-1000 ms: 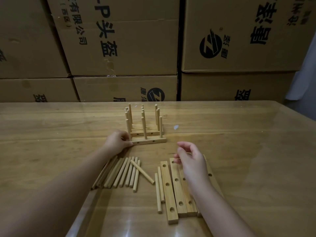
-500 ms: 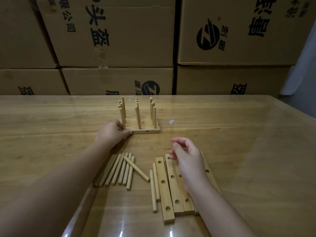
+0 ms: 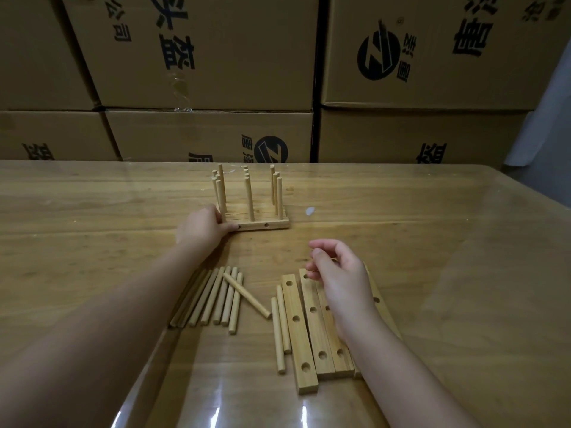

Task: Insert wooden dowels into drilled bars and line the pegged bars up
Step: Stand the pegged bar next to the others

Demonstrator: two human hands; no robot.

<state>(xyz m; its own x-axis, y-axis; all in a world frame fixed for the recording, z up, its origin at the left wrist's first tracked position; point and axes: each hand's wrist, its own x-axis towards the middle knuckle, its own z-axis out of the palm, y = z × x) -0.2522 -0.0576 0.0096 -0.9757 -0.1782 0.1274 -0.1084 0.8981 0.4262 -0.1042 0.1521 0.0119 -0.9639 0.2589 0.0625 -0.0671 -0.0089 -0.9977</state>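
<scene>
Several pegged bars stand side by side at the middle of the table, each with upright dowels. My left hand grips the left end of the nearest pegged bar, thumb on its front face. Several loose dowels lie in a fan near me, one lying across the others. To their right lie several drilled bars without pegs, with two dowels along their left side. My right hand hovers over the far ends of these bars, fingers loosely curled, holding nothing.
The wooden table has a glossy top and a rounded far right corner. Stacked cardboard boxes form a wall right behind its far edge. A small white speck lies right of the pegged bars.
My left hand has slid the nearest pegged bar a little closer to the bars behind it. My right hand stays over the drilled bars. The view has tipped slightly.
</scene>
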